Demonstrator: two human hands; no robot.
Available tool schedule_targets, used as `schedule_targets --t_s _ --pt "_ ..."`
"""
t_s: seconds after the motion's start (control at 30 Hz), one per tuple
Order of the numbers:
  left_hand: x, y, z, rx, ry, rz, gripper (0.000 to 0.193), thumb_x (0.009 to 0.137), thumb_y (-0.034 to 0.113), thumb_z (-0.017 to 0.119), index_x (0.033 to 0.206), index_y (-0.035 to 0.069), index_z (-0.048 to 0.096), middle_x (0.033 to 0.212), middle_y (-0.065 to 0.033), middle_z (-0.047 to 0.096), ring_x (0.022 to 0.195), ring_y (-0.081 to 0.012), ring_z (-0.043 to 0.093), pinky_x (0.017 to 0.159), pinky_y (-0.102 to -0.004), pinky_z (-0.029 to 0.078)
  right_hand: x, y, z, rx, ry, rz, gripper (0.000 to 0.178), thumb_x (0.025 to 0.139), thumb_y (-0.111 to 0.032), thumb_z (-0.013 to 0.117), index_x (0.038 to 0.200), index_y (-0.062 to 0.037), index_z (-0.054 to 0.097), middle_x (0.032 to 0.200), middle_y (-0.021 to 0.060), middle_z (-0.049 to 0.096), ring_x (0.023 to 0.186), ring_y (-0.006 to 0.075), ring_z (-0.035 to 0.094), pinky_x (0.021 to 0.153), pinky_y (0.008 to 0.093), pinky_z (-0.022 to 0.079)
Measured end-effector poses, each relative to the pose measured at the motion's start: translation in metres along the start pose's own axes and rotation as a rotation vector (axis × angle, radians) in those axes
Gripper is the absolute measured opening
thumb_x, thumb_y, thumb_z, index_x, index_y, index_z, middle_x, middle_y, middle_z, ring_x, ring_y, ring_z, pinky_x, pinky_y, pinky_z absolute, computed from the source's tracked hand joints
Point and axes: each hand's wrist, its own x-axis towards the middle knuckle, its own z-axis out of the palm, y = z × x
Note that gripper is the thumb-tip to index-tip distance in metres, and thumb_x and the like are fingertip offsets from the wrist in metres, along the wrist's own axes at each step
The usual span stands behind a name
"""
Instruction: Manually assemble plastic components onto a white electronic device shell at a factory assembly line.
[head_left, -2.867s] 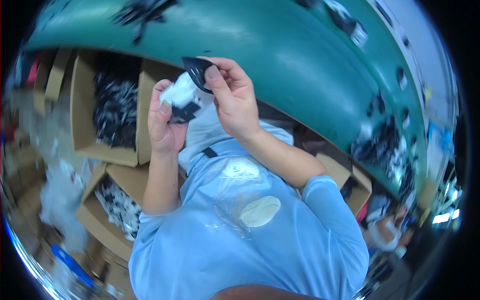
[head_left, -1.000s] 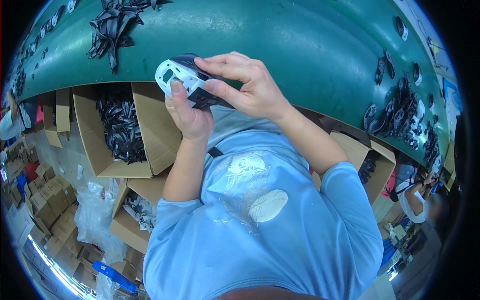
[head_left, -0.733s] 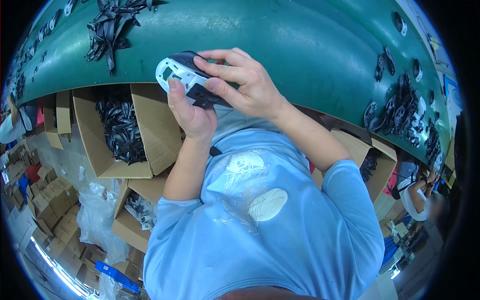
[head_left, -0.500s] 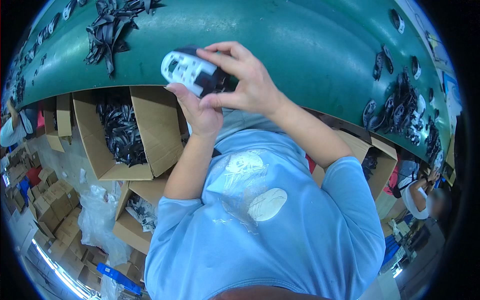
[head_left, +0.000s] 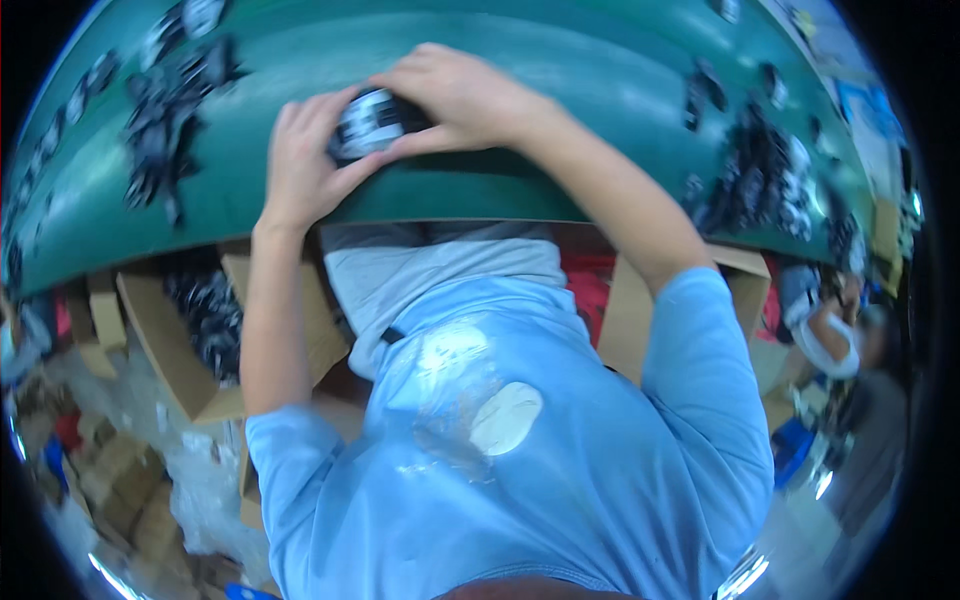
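Between my two hands is a rounded black-and-white plastic part (head_left: pixel 371 126), held over the green table. It is a shell-like piece with cut-outs, and its exact kind is not clear. My left hand (head_left: pixel 305 158) grips its left side, fingers on the far edge and thumb along the near edge. From the right, my right hand (head_left: pixel 462 100) closes on the other side, its fingers over the top and its thumb meeting the left thumb. Both hands hide much of the piece, and motion softens its outline.
On the green table (head_left: pixel 560 50) lie a pile of dark curved strips (head_left: pixel 165 125) at left and a heap of black and white parts (head_left: pixel 755 175) at right. Below the edge stand cardboard boxes (head_left: pixel 150 335), one with dark pieces. Another person (head_left: pixel 835 330) is at far right.
Both hands have carried the plastic part farther away over the table. The left hand has swung round from beneath to grip its left side. The whole view has shifted somewhat.
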Motion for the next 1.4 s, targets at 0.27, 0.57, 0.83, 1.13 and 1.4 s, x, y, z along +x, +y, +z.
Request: schedule_targets --t_s 0.27,0.57,0.83,1.13,1.4 --pt "0.008 0.003 -0.016 0.031 -0.076 -0.050 0.056 0.075 0.028 0.087 0.119 0.001 0.065 0.110 -0.0145 0.068 0.100 -0.0331 0.063 0.090 -0.0412 0.047 0.008 -0.009 0.014 0.054 0.180 0.025 0.066 0.071 -0.055 0.083 0.115 -0.0077 0.070 0.100 0.0104 0.070 0.096 0.0327 0.061 0.083 0.0406 0.053" --pt "-0.015 0.020 -0.014 -0.880 0.290 -0.253 0.086 0.072 0.026 0.091 0.143 0.003 0.047 0.147 -0.0190 0.053 0.125 -0.0295 0.058 0.107 -0.0419 0.046 -0.001 -0.061 0.016 0.466 0.471 0.330 0.069 0.072 -0.044 0.088 0.122 -0.0007 0.068 0.109 0.0137 0.072 0.098 0.0298 0.067 0.089 0.0371 0.054" --pt "-0.118 0.025 -0.046 -1.594 0.851 -0.424 0.084 0.089 0.047 0.068 0.153 0.006 0.033 0.144 -0.0221 0.051 0.128 -0.0440 0.055 0.112 -0.0561 0.042 0.101 -0.054 0.025 0.430 0.171 0.067 0.037 0.089 -0.022 0.075 0.125 -0.0153 0.073 0.114 0.0123 0.073 0.094 0.0266 0.071 0.083 0.0380 0.056" --pt "-0.180 0.028 -0.045 -1.250 0.910 -0.640 0.071 0.092 0.056 0.069 0.134 0.005 0.044 0.127 -0.0202 0.060 0.083 -0.0220 0.066 0.067 -0.0313 0.055 0.232 0.004 0.034 -0.366 -0.112 -0.272 0.022 0.090 -0.032 0.066 0.103 -0.0182 0.077 0.102 0.0058 0.072 0.098 0.0311 0.063 0.085 0.0413 0.052" --pt "-0.143 0.007 -0.040 -1.215 0.826 -0.593 0.065 0.090 0.052 0.075 0.126 0.006 0.045 0.107 -0.0122 0.065 0.071 -0.0163 0.060 0.060 -0.0291 0.048 0.204 0.031 0.033 -0.224 -0.083 -0.321 0.035 0.094 -0.022 0.061 0.128 -0.0156 0.067 0.094 0.0103 0.069 0.105 0.0317 0.062 0.093 0.0416 0.051"
